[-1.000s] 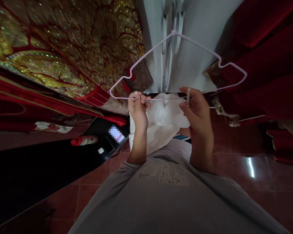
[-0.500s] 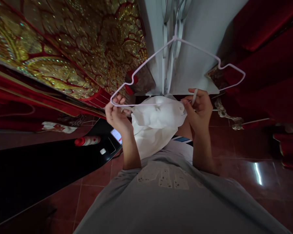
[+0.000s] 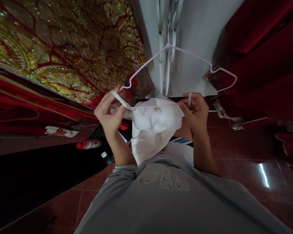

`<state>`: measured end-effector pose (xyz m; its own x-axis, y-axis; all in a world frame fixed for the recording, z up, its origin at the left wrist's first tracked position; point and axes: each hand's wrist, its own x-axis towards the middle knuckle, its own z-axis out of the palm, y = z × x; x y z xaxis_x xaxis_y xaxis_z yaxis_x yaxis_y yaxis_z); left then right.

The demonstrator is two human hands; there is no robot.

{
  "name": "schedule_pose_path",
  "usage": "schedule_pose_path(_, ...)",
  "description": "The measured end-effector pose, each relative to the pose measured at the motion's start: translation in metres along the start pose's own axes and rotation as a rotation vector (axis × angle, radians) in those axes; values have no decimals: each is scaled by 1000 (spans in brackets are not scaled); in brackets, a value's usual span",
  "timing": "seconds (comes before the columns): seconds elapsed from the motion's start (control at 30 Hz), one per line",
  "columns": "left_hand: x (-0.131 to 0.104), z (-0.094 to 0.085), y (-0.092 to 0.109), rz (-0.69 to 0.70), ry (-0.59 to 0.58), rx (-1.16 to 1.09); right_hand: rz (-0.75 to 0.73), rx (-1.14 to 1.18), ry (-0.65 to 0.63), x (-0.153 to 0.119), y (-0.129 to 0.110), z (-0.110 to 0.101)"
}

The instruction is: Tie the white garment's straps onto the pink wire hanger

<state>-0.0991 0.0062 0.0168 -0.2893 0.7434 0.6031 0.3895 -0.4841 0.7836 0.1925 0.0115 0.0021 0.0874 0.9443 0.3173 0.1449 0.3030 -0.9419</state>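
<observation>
Both hands pinching white garment point(image 3: 153, 130) straps on wire hanger point(image 3: 178, 68), gold-embroidered red fabric point(image 3: 63, 52) beside

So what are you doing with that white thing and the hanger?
A person holds a white garment up against a thin wire hanger. The left hand pinches one white strap near the hanger's left end, and the right hand grips the other strap by the bottom bar. The cloth droops between both hands, bunched. Red and gold embroidered fabric hangs to the left, dark red cloth to the right.
</observation>
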Motion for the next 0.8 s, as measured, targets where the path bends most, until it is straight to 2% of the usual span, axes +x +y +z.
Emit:
schedule_pose_path(0.17, 33, 13, 19, -71, -259, 63, -3, 13, 21, -1, 1, 0)
schedule_pose_path(0.27, 40, 22, 24, -157, -310, 25, -5, -1, 18, 1, 5, -2)
schedule_pose_path(0.37, 34, 29, 18, -252, -199, -43, -14, -25, 17, 2, 9, -4)
schedule_pose_path(0.47, 15, 34, 2, -334, 74, -236, -36, -57, 16, 3, 12, -5)
schedule_pose_path(0.53, -2, 41, -7, -454, 271, -453, -41, -69, 14, 4, 13, -3)
schedule_pose_path(0.57, -10, 45, -9, -519, 308, -568, -41, -71, 17, 4, 14, -2)
schedule_pose_path(0.63, -25, 57, -9, -621, 228, -677, -44, -64, 25, 5, 13, 1)
schedule_pose_path(0.7, -35, 70, -4, -584, 189, -694, -63, -36, 27, 5, 11, 3)
schedule_pose_path(0.8, -40, 83, 4, -486, 192, -714, -76, 22, 14, 3, 9, 6)
